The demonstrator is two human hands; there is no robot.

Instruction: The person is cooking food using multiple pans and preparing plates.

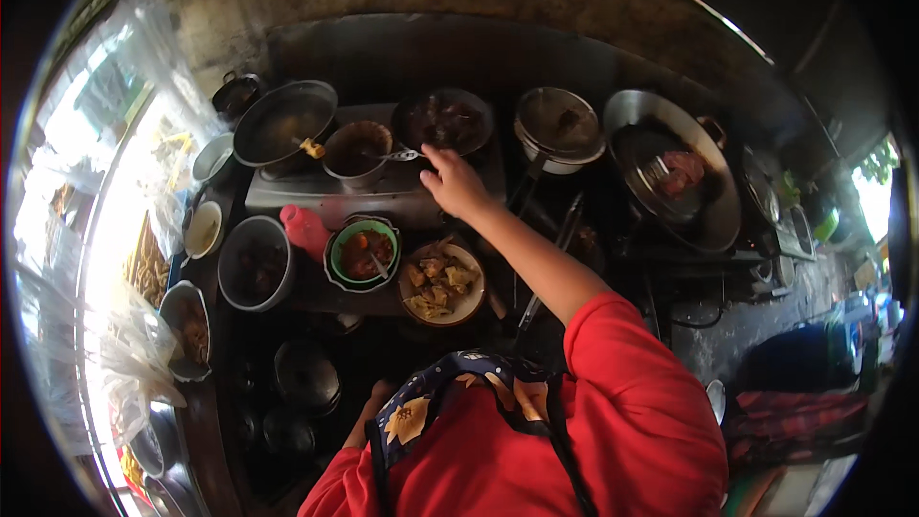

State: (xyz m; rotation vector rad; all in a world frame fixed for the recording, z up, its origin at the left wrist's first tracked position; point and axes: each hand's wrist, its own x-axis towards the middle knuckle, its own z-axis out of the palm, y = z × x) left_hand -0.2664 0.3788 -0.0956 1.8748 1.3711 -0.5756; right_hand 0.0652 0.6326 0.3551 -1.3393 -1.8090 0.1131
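Left arm (368, 412) is mostly hiding behind the patterned apron (407, 419), and glare is kinda washing out the clear plastic (139, 354).

Utensil (402, 155) by the pot: metal, v. shiny. Stove (287, 195): metal, satin-ish sheen. Pink bottle (305, 230): smooth plastic. Lg oval pan (722, 206): metal, mostly dull. Person's red shirt (637, 383): matt cloth; apron (407, 418): printed cloth. Bags (144, 359): clear plastic, crinkly, glossy.
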